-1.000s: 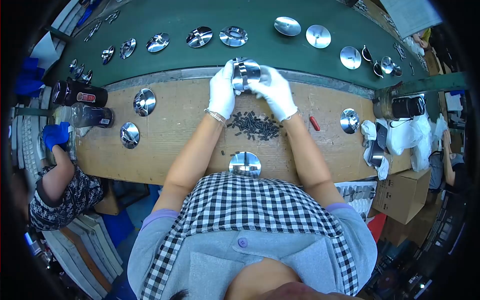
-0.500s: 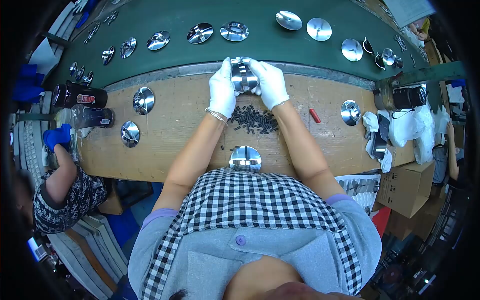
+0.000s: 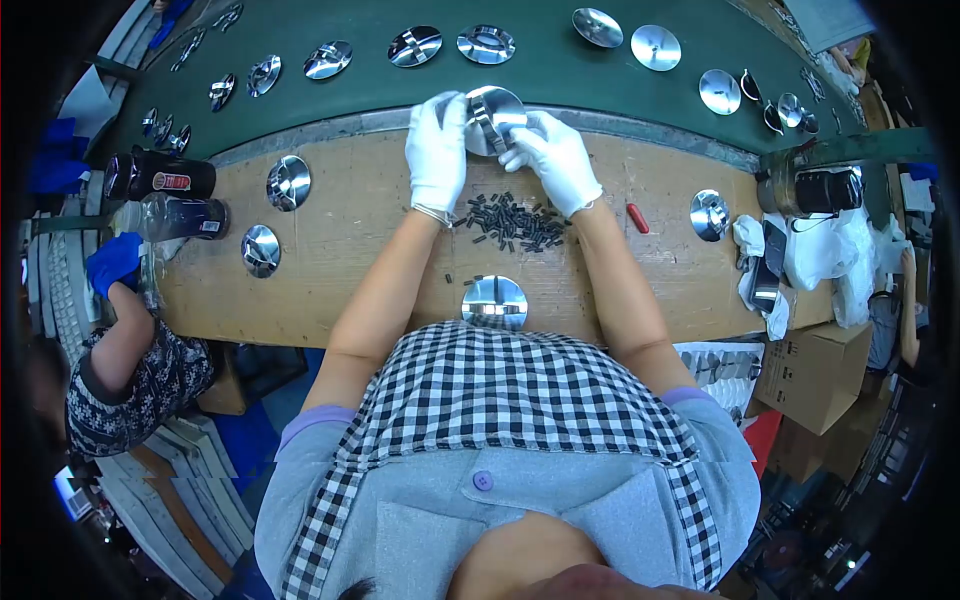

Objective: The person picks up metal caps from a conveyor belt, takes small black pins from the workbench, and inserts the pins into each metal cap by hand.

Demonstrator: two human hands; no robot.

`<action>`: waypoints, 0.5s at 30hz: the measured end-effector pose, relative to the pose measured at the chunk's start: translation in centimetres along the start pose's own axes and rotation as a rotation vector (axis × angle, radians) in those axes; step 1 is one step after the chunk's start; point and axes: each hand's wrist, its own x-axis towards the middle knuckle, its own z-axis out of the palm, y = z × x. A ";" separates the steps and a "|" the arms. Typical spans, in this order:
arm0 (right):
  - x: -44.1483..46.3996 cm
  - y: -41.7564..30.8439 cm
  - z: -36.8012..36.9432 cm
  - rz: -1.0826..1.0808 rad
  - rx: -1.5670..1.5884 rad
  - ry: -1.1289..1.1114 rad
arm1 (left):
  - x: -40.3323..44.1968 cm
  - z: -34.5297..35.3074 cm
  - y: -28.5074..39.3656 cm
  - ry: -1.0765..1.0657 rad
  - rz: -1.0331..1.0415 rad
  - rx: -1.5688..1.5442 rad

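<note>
Here, shiny disc (image 3: 505, 107) between hands (image 3: 436, 152) (image 3: 562, 162), its band (image 3: 488, 122) roughly fore-and-aft.

I find a scuffed brown surface (image 3: 340, 230) across mid-frame, a green surface (image 3: 350, 100) beyond it at the top, pale boards (image 3: 160, 510) ranged lower left and a cardboard box (image 3: 815, 375) lower right. Lighting: cool. Outer corners: dark.

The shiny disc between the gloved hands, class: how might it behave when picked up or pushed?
The shiny disc is probably stiff: its rim shows no sag between the left hand and right hand. Its mirror-bright surface may feel slippery. Stood on edge, it could roll, given its round outline.
</note>
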 end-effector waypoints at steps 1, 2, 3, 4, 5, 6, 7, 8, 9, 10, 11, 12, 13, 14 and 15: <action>0.0 0.1 0.2 -0.026 -0.048 0.011 | -0.5 0.0 0.1 0.021 0.179 0.224; 0.0 0.2 0.2 -0.054 -0.097 0.021 | -1.1 0.0 1.0 0.042 0.358 0.448; -0.1 0.2 0.3 -0.053 -0.098 0.019 | -1.7 0.2 2.0 -0.031 0.251 0.411; -0.4 0.3 0.5 -0.074 -0.145 -0.010 | -1.6 0.4 1.1 -0.022 0.318 0.432; -0.6 0.3 0.6 -0.096 -0.192 -0.040 | -1.5 0.2 1.3 -0.091 0.151 0.279; -0.9 0.3 0.7 -0.117 -0.239 -0.070 | -1.4 -0.1 1.5 -0.159 -0.016 0.124; -1.2 1.1 0.2 -0.102 -0.286 -0.085 | -0.9 -0.3 0.1 -0.101 0.077 0.146; -1.4 1.5 -0.3 -0.102 -0.285 -0.087 | -0.2 -0.6 -1.7 -0.043 0.171 0.168; -1.7 1.8 -0.6 -0.280 -0.665 -0.136 | 0.2 -0.8 -2.1 -0.067 0.058 0.004; -2.0 2.1 -0.8 -0.457 -1.044 -0.183 | 0.2 -1.0 -2.5 -0.069 0.056 0.006; -2.3 2.0 -0.5 -0.434 -1.055 -0.184 | 0.1 -1.2 -2.2 -0.100 0.003 -0.069; -2.5 2.2 -0.2 -0.434 -1.057 -0.183 | 0.1 -1.2 -1.9 -0.131 -0.049 -0.145; -2.7 2.4 0.1 -0.428 -1.150 -0.183 | -0.1 -1.1 -1.6 -0.142 -0.158 -0.272; -2.7 2.6 0.3 -0.422 -1.242 -0.183 | -0.2 -1.1 -1.6 -0.141 -0.156 -0.273; -2.7 2.6 0.5 -0.410 -1.281 -0.198 | -0.3 -1.1 -1.4 -0.147 -0.177 -0.304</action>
